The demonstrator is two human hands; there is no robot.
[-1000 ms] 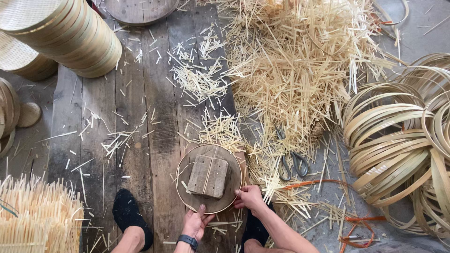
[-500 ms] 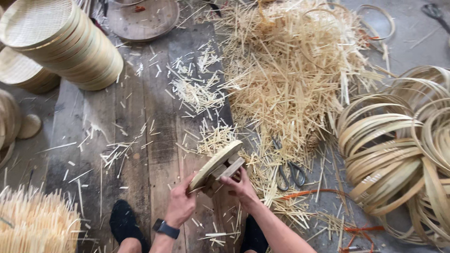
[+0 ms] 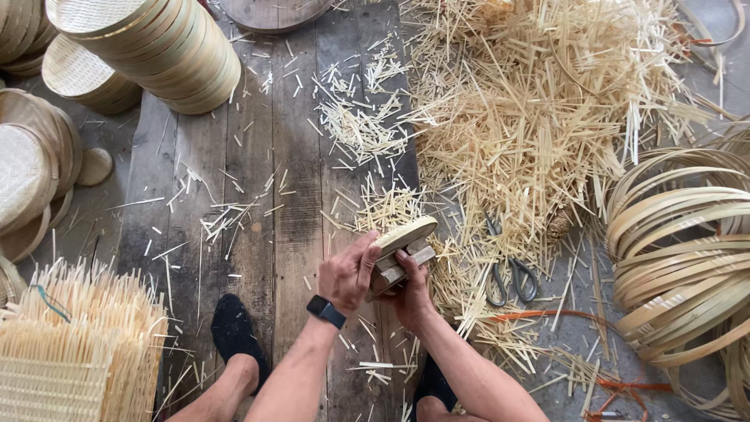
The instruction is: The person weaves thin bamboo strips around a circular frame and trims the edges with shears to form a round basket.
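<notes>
A round bamboo lid [image 3: 404, 234] with a small wooden block [image 3: 398, 266] under it is lifted off the plank floor and tipped almost edge-on to me. My left hand [image 3: 349, 273], with a dark watch at the wrist, grips its near left side. My right hand [image 3: 412, 295] holds it from below and the right, fingers partly hidden behind the block. Both hands hover above the dark wooden planks [image 3: 266, 180], just left of a big heap of cut bamboo slivers [image 3: 531, 117].
Stacks of round bamboo steamer trays [image 3: 156, 47] stand at the back left, more [image 3: 31, 172] at the left edge. Coiled bamboo hoops [image 3: 687, 250] lie right. Scissors [image 3: 508, 273] rest by the heap. A bundle of bamboo sticks [image 3: 78, 344] sits front left. My dark-socked foot [image 3: 232, 332] rests on the planks.
The lid lay flat on the floor with the block on top; both hands have lifted it and tilted it on edge, closer to me.
</notes>
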